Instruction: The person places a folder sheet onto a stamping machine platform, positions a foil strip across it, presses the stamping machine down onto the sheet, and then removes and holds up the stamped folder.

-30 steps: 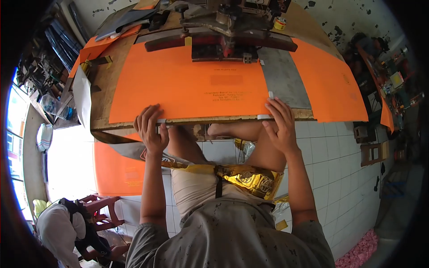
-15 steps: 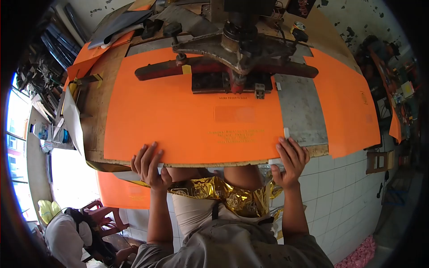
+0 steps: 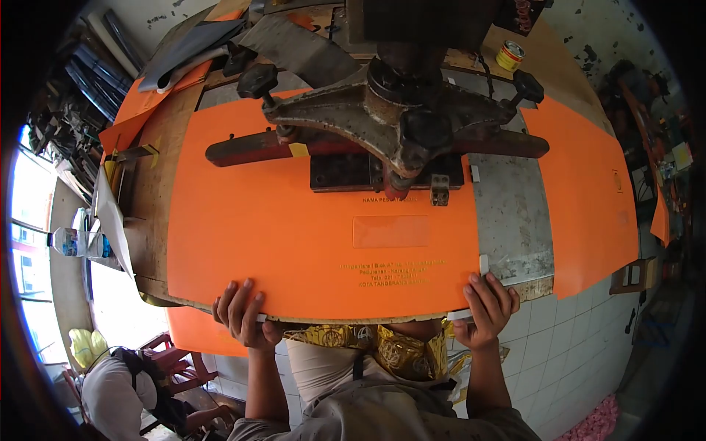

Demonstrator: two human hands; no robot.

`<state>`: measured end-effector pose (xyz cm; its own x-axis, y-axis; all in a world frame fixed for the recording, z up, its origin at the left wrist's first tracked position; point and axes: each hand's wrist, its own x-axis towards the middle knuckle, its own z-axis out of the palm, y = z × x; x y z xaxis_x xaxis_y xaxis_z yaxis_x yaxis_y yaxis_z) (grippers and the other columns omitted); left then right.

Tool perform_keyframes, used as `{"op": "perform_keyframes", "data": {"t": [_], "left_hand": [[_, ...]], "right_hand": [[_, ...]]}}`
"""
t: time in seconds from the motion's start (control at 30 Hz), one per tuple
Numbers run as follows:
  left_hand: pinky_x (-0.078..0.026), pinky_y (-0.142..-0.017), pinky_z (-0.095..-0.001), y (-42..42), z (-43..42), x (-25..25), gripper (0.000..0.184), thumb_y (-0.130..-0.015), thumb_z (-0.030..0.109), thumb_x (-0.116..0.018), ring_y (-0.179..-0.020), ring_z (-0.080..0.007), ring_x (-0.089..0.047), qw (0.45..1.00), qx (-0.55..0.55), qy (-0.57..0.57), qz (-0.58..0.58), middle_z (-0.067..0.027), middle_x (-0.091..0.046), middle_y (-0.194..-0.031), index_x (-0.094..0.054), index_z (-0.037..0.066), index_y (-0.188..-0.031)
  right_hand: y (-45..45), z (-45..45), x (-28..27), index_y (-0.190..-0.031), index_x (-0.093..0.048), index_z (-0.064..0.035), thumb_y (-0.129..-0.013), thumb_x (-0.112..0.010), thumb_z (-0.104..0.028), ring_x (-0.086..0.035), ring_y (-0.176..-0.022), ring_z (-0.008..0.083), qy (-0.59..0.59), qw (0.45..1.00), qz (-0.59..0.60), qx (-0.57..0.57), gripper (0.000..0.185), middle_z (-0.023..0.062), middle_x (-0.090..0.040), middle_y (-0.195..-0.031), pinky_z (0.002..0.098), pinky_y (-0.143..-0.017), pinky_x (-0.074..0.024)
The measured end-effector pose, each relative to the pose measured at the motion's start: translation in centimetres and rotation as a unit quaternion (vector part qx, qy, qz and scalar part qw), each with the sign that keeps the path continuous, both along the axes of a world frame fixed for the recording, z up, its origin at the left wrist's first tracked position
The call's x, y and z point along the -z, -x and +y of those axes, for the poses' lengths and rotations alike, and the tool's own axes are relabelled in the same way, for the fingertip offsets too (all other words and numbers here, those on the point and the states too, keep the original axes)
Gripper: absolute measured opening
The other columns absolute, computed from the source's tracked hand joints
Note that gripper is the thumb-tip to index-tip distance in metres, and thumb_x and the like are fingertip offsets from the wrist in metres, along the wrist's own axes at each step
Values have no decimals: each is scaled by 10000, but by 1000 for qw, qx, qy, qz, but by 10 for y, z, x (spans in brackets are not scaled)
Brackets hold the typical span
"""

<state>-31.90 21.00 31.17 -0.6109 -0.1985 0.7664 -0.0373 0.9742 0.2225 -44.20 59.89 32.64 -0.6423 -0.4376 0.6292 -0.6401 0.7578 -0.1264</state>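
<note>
A large orange card sheet (image 3: 257,242) lies flat under the press, printed with gold lettering and a rectangular frame. My left hand (image 3: 246,316) is at its front left edge, fingers over the top and thumb at the edge. At the front right corner, my right hand (image 3: 485,312) grips the edge the same way, beside small white blocks (image 3: 483,264). Above the sheet's far part stands a dark metal press head (image 3: 390,117) with a long red bar (image 3: 243,150) and a black plate (image 3: 338,175). Whether the plate touches the sheet I cannot tell.
Another orange sheet (image 3: 588,198) lies to the right, past a grey metal plate (image 3: 511,220). A small can (image 3: 510,55) stands at the back right. Gold foil (image 3: 412,353) hangs below the front edge. Another person (image 3: 121,393) sits at the lower left, near a red stool (image 3: 180,367).
My view has tilted and come closer, so the press and sheet appear larger and lower. Both hands keep their places at the sheet's front edge.
</note>
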Motion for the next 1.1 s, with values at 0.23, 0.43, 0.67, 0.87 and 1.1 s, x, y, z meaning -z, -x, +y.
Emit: {"op": "perform_keyframes", "data": {"t": [0.23, 0.43, 0.67, 0.87, 1.1], "left_hand": [[-416, -1044, -531, -5, -2, 1, 500, -1048, 470, -404, -1183, -400, -625, 1000, 2, 12, -17, -178, -728, -1171, -686, 58, -1077], [-376, -1073, -498, -5, 0, 2, 465, -1038, 495, -426, -1233, -337, -612, 1000, 6, -13, -2, -99, -733, -1210, -724, 148, -1120], [-377, -1072, -502, -4, 0, 3, 466, -1030, 507, -446, -1232, -345, -611, 1000, 4, -13, 4, -96, -736, -1193, -726, 145, -1116], [-375, -1076, -504, -6, 1, 5, 459, -1020, 515, -461, -1229, -341, -614, 1000, -3, -11, 4, -89, -737, -1185, -727, 150, -1106], [-373, -1076, -509, -6, 0, 6, 446, -1020, 516, -461, -1227, -339, -619, 1000, -3, -3, 4, -85, -737, -1181, -715, 159, -1105]], "right_hand": [[-2, 3, 5, -1169, -747, -150, -1037, -378, -567, -599, -1262, 235, 2, 1000, -3, 4, 573, 12, -744, -1227, 448, -1206, -215], [-4, 4, 4, -1143, -750, -154, -1034, -374, -589, -595, -1252, 238, -8, 1000, -13, 11, 585, 5, -749, -1211, 454, -1203, -208], [-1, 4, 6, -1128, -753, -156, -1030, -375, -601, -598, -1240, 233, -5, 1000, 8, 8, 591, 2, -753, -1194, 449, -1200, -211], [-1, 4, 5, -1103, -765, -149, -1018, -382, -597, -604, -1229, 236, 3, 1000, 2, 8, 595, 7, -756, -1182, 446, -1201, -218], [-1, 5, 9, -1116, -764, -152, -1020, -377, -604, -602, -1233, 230, 5, 1000, 11, 6, 602, 2, -750, -1192, 445, -1204, -220]]}}
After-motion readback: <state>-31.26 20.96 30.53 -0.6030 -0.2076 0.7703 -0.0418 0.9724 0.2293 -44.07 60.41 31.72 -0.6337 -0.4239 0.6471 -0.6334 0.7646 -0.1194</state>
